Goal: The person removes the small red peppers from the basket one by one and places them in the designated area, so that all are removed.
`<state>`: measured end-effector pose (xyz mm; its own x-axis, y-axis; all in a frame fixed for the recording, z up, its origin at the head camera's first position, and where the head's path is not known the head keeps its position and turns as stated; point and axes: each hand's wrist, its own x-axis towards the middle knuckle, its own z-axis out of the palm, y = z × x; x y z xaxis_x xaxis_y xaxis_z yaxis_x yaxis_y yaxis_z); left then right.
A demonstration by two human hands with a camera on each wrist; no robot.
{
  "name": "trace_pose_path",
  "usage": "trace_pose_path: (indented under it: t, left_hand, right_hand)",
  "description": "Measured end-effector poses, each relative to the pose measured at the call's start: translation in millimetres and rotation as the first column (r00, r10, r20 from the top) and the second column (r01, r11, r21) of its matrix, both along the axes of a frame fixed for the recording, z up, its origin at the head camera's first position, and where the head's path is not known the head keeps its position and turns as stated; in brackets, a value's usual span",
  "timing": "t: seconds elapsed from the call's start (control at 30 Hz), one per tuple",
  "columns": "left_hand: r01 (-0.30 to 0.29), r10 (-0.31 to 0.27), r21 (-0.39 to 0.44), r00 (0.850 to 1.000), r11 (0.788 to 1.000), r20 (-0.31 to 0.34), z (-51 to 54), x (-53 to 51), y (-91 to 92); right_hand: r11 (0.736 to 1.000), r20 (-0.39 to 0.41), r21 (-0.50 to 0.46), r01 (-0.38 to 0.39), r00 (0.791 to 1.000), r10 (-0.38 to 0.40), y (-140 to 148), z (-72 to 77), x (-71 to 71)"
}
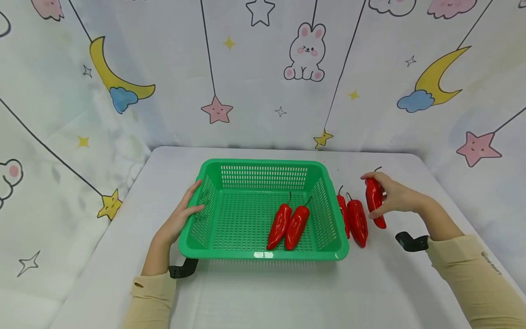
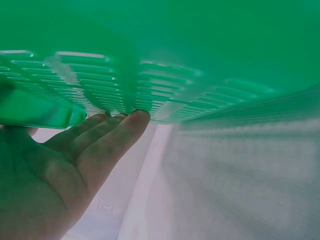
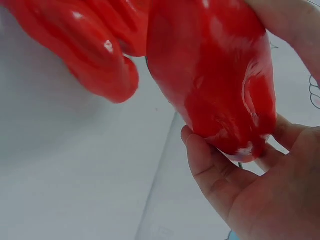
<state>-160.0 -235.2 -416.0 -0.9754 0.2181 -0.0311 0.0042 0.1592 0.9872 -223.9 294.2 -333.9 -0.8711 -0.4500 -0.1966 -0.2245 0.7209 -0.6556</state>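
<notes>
A green slotted plastic basket [image 1: 263,254] stands on the table with two red chili peppers [image 1: 279,226] inside, toward its right. My left hand [image 1: 181,219] holds the basket's left rim, thumb over the edge. In the left wrist view, straight fingers [image 2: 115,140] lie against the outer slotted wall; the thumb is mostly hidden there. To the right of the basket, my right hand [image 1: 398,194] grips another red chili pepper [image 1: 374,201] between thumb and fingers, its stem pointing up. Beside it lie two more peppers [image 1: 357,223], one partly hidden by the basket's rim.
The white table [image 1: 246,292] extends around the basket, its back edge close to a patterned cloth backdrop [image 1: 255,59]. Black wrist cameras [image 1: 411,241] are strapped at both wrists.
</notes>
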Motion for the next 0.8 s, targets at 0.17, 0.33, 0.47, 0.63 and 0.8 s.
trace_pose_path:
  t: [0.17,0.33,0.47,0.63,0.8]
  left_hand:
    - [0.003,-0.003,0.004,1.0,1.0,0.003,0.3,0.2,-0.1]
    - [0.007,-0.007,0.014,1.0,1.0,0.006,0.1,0.4,0.2]
    - [0.009,-0.009,0.015,1.0,1.0,-0.002,1.0,0.9,0.3]
    - [0.011,-0.011,0.01,1.0,1.0,-0.006,1.5,0.8,0.5]
    - [0.008,-0.008,0.007,1.0,1.0,-0.003,-0.2,-0.1,-0.1]
  right_hand:
    - [0.999,0.012,0.043,0.022,1.0,-0.023,2.6,-7.2,-1.0]
    - [0.996,0.03,0.078,0.036,0.999,-0.038,7.3,-17.3,-2.2]
    - [0.995,0.059,0.09,0.039,0.997,-0.044,10.3,-24.9,-3.4]
    - [0.994,0.09,0.096,0.047,0.994,-0.056,12.4,-32.0,-3.5]
    - [0.993,0.113,0.104,0.056,0.991,-0.068,13.4,-38.5,-3.5]
